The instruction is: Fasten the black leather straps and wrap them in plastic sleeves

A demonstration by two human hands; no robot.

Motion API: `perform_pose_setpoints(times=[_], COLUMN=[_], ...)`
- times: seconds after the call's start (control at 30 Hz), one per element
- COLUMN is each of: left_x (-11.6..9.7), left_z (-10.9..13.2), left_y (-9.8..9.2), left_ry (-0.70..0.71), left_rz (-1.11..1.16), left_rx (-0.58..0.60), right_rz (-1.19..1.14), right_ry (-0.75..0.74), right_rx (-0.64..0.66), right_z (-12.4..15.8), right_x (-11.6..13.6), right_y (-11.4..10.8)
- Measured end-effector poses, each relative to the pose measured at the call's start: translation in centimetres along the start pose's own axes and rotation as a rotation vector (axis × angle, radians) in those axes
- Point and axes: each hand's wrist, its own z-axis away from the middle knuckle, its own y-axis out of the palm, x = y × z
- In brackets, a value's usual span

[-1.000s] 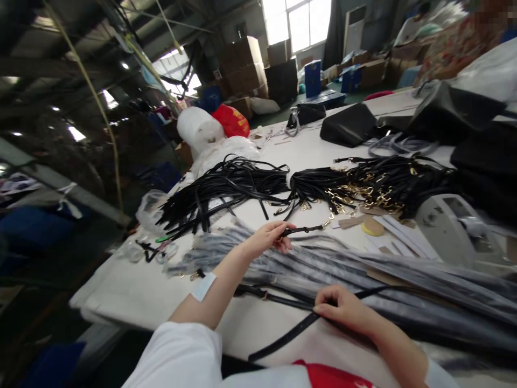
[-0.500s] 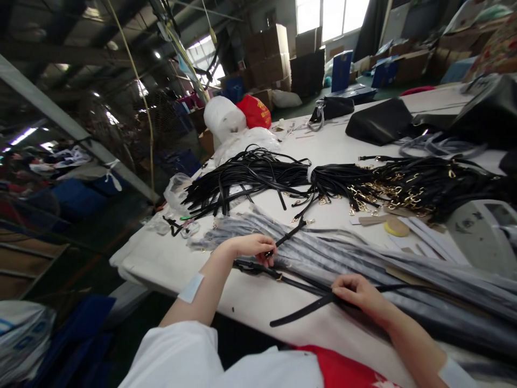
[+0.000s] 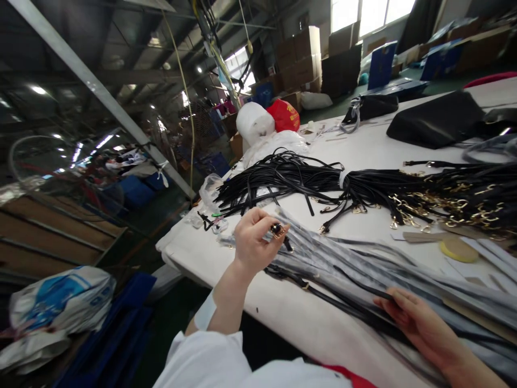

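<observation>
My left hand (image 3: 254, 242) is raised over the near table edge, closed on the end of a black strap with a gold buckle (image 3: 278, 230). Lower right, my right hand (image 3: 420, 323) pinches another stretch of black strap (image 3: 355, 280), whose free tip points up and left. Whether both hands grip one and the same strap, I cannot tell. Between them, black straps with a gold buckle (image 3: 306, 285) lie along the table edge. Beneath and behind the hands stretches a layer of straps in clear plastic (image 3: 323, 248).
A tied bundle of black straps (image 3: 283, 175) with gold clasps crosses the white table (image 3: 202, 258). A yellow tape roll (image 3: 458, 250) lies at right. Black bag pieces (image 3: 436, 118) and a white roll (image 3: 254, 123) stand farther back. A slanted metal pole (image 3: 100, 97) rises at left.
My left hand has lifted and turned, bringing the buckle end up. My right hand now holds its strap with the tip pointing up-left. The view has swung left.
</observation>
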Motion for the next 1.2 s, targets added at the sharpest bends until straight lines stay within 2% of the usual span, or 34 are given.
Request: perform_pose_setpoints(times=[0.03, 0.1, 0.2, 0.27, 0.33, 0.43, 0.53, 0.67, 1.0, 1.2], left_x=[-0.4, -1.0, -1.0, -0.7, -0.4, -0.1, -0.3, -0.9, -1.5, -1.2], left_z=[0.1, 0.5, 1.9, 3.0, 4.1, 5.5, 6.0, 5.7, 5.0, 4.6], left_y=[-0.3, 0.2, 2.7, 4.8, 6.6, 8.4, 9.2, 9.2, 8.2, 7.8], left_ry=[0.055, 0.04, -0.143, -0.222, -0.276, -0.48, -0.696, -0.912, -0.85, -0.76], left_rz=[-0.032, 0.046, 0.177, 0.19, 0.249, 0.566, 0.868, 1.121, 1.081, 1.008], left_rx=[0.026, 0.186, 0.489, 0.572, 0.568, 0.549, 0.557, 0.537, 0.616, 0.552], right_rz=[-0.005, -0.002, 0.01, 0.006, 0.001, 0.0, 0.035, 0.091, 0.026, -0.002], right_ry=[0.003, -0.016, -0.071, -0.094, -0.111, -0.137, -0.162, -0.175, -0.16, -0.168], right_rx=[-0.012, -0.016, -0.001, -0.014, -0.037, -0.062, -0.07, -0.082, -0.081, -0.069], right_z=[-0.1, -0.1, 0.1, 0.2, 0.4, 0.5, 0.8, 0.9, 0.9, 0.8], right_x=[-0.1, -0.1, 0.0, 0.1, 0.2, 0.3, 0.4, 0.5, 0.6, 0.4], right_y=[-0.1, -0.2, 0.0, 0.3, 0.7, 1.3, 1.9, 2.3, 2.0, 1.7])
